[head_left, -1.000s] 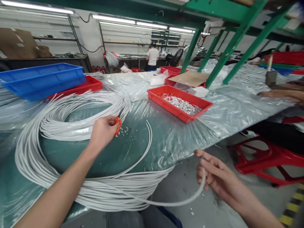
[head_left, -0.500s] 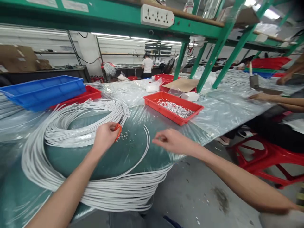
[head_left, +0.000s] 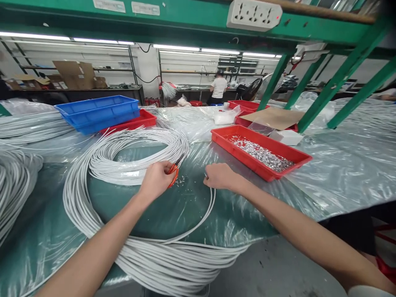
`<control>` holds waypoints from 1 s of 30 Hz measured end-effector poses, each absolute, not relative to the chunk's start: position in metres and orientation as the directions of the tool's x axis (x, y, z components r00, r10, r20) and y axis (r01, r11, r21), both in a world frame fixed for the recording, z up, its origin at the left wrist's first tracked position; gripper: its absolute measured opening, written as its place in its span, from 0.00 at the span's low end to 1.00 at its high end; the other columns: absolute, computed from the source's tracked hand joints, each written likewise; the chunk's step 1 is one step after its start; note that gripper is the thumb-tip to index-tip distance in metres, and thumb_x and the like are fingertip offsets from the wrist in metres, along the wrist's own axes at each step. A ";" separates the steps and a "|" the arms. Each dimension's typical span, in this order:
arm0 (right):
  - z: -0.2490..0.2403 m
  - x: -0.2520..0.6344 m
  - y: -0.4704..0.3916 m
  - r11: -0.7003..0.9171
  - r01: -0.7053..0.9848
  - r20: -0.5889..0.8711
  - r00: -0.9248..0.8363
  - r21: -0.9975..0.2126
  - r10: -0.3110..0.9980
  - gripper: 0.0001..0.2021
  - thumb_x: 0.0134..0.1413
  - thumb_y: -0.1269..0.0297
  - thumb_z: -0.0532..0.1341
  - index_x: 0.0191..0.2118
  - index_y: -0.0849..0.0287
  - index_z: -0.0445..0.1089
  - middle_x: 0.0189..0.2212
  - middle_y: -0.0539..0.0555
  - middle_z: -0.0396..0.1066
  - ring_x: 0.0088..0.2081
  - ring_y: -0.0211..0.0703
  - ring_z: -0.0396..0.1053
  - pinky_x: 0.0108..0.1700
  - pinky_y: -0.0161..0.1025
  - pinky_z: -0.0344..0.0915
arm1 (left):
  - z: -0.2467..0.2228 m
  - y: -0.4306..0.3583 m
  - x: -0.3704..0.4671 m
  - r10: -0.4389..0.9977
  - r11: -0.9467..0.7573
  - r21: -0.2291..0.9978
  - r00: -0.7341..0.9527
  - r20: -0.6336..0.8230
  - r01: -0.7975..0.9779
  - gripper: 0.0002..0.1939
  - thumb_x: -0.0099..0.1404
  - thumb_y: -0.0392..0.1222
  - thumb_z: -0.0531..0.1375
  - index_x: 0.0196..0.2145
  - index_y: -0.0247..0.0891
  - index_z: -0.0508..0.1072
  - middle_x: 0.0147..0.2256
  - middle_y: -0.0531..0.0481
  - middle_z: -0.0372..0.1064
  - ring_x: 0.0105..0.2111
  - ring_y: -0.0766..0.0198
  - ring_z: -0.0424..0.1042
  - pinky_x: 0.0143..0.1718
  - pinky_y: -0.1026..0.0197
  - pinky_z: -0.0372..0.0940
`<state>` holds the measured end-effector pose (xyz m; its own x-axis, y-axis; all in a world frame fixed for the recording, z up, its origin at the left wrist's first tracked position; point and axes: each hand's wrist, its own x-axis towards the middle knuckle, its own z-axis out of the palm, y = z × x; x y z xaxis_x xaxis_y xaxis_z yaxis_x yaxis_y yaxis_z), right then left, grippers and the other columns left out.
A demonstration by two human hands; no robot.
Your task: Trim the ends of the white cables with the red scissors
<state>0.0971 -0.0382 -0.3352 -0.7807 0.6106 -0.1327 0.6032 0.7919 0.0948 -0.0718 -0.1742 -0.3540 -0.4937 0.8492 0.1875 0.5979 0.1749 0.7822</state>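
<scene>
My left hand (head_left: 157, 179) is closed around orange-handled scissors (head_left: 175, 175), whose dark tip points up and to the right by the cable coil. My right hand (head_left: 221, 176) is closed at the ends of two thin white cables (head_left: 213, 200); its fingers hide part of them, and a small light tip shows at the fingertips. These two strands curve away from a big coil of white cables (head_left: 76, 198) on the green table, under and around my left forearm. Small white scraps (head_left: 181, 180) are scattered between my hands.
A red tray (head_left: 247, 159) of small shiny metal pieces stands beyond my right hand. Back left, a blue tray (head_left: 99, 113) rests on a red tray (head_left: 145, 119). More cable bundles (head_left: 15, 177) lie at left. A green shelf frame (head_left: 185, 24) with a power strip (head_left: 254, 15) crosses above.
My right hand has moved to the cable ends and closed there; before, it was apart from them, to their right. The left hand still holds the scissors. The view has turned right to left.
</scene>
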 end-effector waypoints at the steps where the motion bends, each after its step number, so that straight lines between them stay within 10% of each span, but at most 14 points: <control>1: -0.337 0.094 -0.038 0.802 0.592 -0.124 -0.793 0.074 0.597 0.09 0.51 0.67 0.59 0.34 0.66 0.74 0.34 0.68 0.76 0.38 0.61 0.76 0.36 0.44 0.67 | -0.353 -0.175 -0.071 0.851 0.180 0.790 -0.496 0.174 0.586 0.09 0.54 0.44 0.61 0.30 0.36 0.77 0.24 0.49 0.75 0.22 0.63 0.68 0.24 0.64 0.55; 5: -0.348 0.086 -0.032 0.820 0.561 0.067 -0.819 -0.112 0.570 0.08 0.55 0.65 0.54 0.34 0.60 0.69 0.31 0.59 0.76 0.34 0.50 0.74 0.35 0.40 0.64 | -0.349 -0.178 -0.068 0.849 0.207 0.795 -0.509 0.144 0.570 0.09 0.55 0.44 0.61 0.30 0.36 0.77 0.25 0.50 0.74 0.23 0.63 0.68 0.24 0.64 0.55; 9: -0.363 0.090 -0.023 0.577 0.141 0.222 -0.830 -0.804 0.512 0.06 0.59 0.60 0.54 0.34 0.57 0.59 0.25 0.51 0.73 0.26 0.39 0.68 0.30 0.36 0.61 | -0.348 -0.178 -0.061 0.868 0.215 0.802 -0.485 0.105 0.558 0.12 0.57 0.48 0.61 0.26 0.36 0.73 0.22 0.53 0.69 0.21 0.67 0.62 0.22 0.65 0.52; 11: -0.367 0.092 -0.023 0.302 -0.010 0.167 -0.849 -0.953 0.501 0.11 0.61 0.54 0.55 0.36 0.56 0.56 0.22 0.48 0.71 0.22 0.38 0.66 0.26 0.35 0.60 | -0.348 -0.177 -0.057 0.883 0.219 0.809 -0.464 0.074 0.545 0.14 0.58 0.50 0.62 0.25 0.36 0.70 0.21 0.54 0.65 0.21 0.68 0.59 0.21 0.65 0.51; 17: -0.368 0.092 -0.036 0.017 -0.123 0.116 -0.869 -0.992 0.480 0.13 0.59 0.52 0.58 0.36 0.57 0.58 0.17 0.42 0.59 0.19 0.34 0.58 0.25 0.33 0.58 | -0.347 -0.176 -0.055 0.903 0.237 0.815 -0.430 0.016 0.528 0.13 0.57 0.48 0.63 0.25 0.36 0.67 0.21 0.55 0.61 0.22 0.69 0.55 0.24 0.66 0.51; 30: -0.374 0.091 -0.041 0.066 -0.144 0.158 -0.931 -0.987 0.330 0.20 0.63 0.45 0.53 0.38 0.60 0.64 0.18 0.41 0.53 0.15 0.30 0.52 0.20 0.32 0.59 | -0.347 -0.179 -0.052 0.943 0.190 0.809 -0.332 0.007 0.556 0.13 0.59 0.49 0.63 0.28 0.34 0.71 0.22 0.56 0.60 0.23 0.69 0.53 0.24 0.66 0.51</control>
<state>0.0907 -0.0409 -0.3743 -0.9308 0.3298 0.1576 -0.1438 0.0661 -0.9874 -0.0517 -0.1790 -0.3472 -0.3323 0.9432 0.0073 0.5561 0.1896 0.8092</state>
